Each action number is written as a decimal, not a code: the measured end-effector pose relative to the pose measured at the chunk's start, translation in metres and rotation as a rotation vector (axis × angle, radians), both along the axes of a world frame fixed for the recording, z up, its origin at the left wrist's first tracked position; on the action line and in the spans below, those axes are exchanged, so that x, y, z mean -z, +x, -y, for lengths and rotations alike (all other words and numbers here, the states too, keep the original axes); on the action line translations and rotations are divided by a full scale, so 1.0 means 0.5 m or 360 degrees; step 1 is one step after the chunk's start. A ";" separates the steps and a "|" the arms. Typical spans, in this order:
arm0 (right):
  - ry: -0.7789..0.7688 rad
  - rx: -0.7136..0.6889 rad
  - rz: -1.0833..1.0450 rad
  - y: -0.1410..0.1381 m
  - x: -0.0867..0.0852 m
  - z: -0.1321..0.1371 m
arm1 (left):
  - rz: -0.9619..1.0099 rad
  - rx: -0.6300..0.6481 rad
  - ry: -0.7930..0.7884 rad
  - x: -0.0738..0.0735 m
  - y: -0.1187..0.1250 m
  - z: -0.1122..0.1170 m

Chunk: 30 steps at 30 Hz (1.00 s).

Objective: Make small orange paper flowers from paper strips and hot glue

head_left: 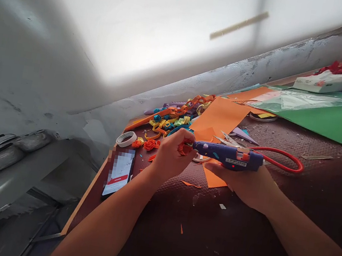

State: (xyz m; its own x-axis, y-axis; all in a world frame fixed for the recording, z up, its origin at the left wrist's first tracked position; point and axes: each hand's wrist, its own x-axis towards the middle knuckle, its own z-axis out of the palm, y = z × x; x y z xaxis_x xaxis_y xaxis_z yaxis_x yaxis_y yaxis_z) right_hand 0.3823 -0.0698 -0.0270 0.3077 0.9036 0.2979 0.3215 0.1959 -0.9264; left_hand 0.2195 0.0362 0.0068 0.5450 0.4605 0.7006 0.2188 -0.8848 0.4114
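My right hand [248,185] is wrapped round the handle of a dark blue glue gun [219,152], whose nozzle points left. In my left hand [174,152], the fingers are pinched on a small orange-red paper flower [184,148], partly hidden by them. The glue gun's tip meets or nearly meets the paper flower; I cannot tell which. Behind the glue gun lie scissors with open metal blades [228,141] and a red handle loop [288,153]. More orange-red paper flowers [149,144] rest on the table left of my left hand.
A roll of white tape [126,139] and a phone [120,172] lie near the table's left edge. Coloured paper chains [182,111] are heaped by the wall. Orange paper [220,115], green sheets [339,123] and a white box [321,82] lie farther back. Scraps dot the brown tabletop [161,227].
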 end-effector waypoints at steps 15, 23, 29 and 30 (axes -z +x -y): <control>-0.0006 -0.0181 -0.0146 0.000 -0.014 0.001 | 0.0163 -0.0093 0.0003 -0.008 0.009 -0.001; -0.0057 -0.0034 -0.0037 0.002 -0.010 0.000 | 0.0163 -0.0131 0.0034 -0.003 0.005 -0.005; 0.0037 -0.0269 -0.0044 0.000 -0.013 0.006 | 0.0116 -0.0043 -0.0072 0.003 0.005 -0.007; 0.0046 -0.0269 -0.0049 0.000 -0.012 0.006 | 0.0114 -0.0052 -0.0062 0.004 0.005 -0.007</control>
State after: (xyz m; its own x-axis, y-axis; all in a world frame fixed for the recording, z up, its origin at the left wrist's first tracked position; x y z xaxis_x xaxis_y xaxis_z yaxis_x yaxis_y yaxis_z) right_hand 0.3821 -0.0731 -0.0208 0.1618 0.9344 0.3174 0.2531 0.2716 -0.9285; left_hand 0.2219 0.0400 0.0049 0.4783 0.5048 0.7186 0.2162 -0.8608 0.4608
